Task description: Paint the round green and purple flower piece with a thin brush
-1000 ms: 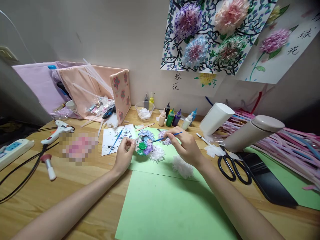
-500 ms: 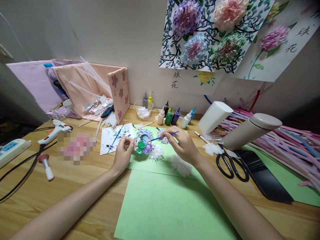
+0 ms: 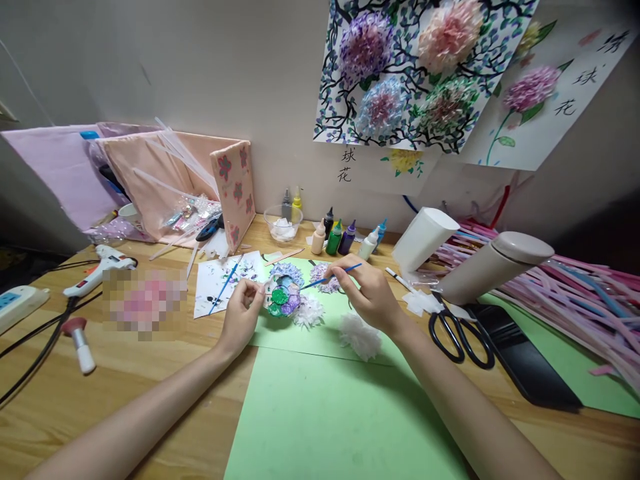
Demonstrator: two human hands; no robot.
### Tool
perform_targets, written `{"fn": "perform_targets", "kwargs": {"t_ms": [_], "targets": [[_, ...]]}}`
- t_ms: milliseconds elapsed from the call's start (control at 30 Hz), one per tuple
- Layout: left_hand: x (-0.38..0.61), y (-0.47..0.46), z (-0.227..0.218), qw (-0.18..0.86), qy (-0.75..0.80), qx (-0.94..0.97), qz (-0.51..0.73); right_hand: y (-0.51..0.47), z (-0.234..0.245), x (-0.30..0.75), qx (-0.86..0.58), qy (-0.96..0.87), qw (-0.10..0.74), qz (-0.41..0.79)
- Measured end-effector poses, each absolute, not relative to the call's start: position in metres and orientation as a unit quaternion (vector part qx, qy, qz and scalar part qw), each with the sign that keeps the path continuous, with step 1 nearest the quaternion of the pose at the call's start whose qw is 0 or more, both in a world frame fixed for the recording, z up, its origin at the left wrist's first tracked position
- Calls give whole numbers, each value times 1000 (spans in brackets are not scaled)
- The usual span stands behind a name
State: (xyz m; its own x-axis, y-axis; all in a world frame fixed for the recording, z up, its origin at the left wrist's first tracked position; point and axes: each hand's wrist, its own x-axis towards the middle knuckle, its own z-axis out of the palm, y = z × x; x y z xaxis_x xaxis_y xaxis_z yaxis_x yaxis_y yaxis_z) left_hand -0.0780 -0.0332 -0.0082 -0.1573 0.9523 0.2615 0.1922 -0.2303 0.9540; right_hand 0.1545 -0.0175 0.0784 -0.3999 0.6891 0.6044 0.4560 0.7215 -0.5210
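My left hand pinches the rim of a paint palette with green and purple paint in its wells, held above the green paper. In my right hand is a thin blue paintbrush, gripped like a pen. The brush tip points left, at the palette's right edge; whether it touches cannot be made out. Around the palette are a bluish paper flower, a purple-tinted one and a whitish one. A plain white paper flower lies below my right hand.
Several paint bottles stand at the back beside a clear bowl. Left are a paint-stained sheet with another brush, and a glue gun. Right are scissors, a black phone and a tumbler.
The whole view has shifted slightly. My right hand has drawn the brush tip a little to the right, toward the palette's edge. Both hands keep their hold.
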Motion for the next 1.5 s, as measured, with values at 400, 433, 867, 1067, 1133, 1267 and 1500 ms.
{"fn": "perform_targets", "kwargs": {"t_ms": [400, 433, 867, 1067, 1133, 1267, 1500], "targets": [[-77, -34, -6, 339, 517, 551, 560, -18, 75, 153, -340, -837, 408, 133], [-77, -34, -6, 340, 519, 550, 560, -18, 74, 152, -338, -838, 407, 133], [-77, -35, -6, 348, 518, 550, 555, -18, 74, 151, -314, -847, 413, 116], [-76, -35, -4, 349, 519, 548, 556, -17, 74, 152, -314, -847, 414, 116], [-76, -36, -4, 351, 520, 547, 555, -17, 74, 152, -309, -848, 415, 116], [-77, -35, -5, 354, 518, 544, 557, -18, 75, 152, -308, -847, 419, 112], [-77, -34, -6, 354, 517, 544, 558, -18, 74, 151, -308, -851, 411, 112]]}}
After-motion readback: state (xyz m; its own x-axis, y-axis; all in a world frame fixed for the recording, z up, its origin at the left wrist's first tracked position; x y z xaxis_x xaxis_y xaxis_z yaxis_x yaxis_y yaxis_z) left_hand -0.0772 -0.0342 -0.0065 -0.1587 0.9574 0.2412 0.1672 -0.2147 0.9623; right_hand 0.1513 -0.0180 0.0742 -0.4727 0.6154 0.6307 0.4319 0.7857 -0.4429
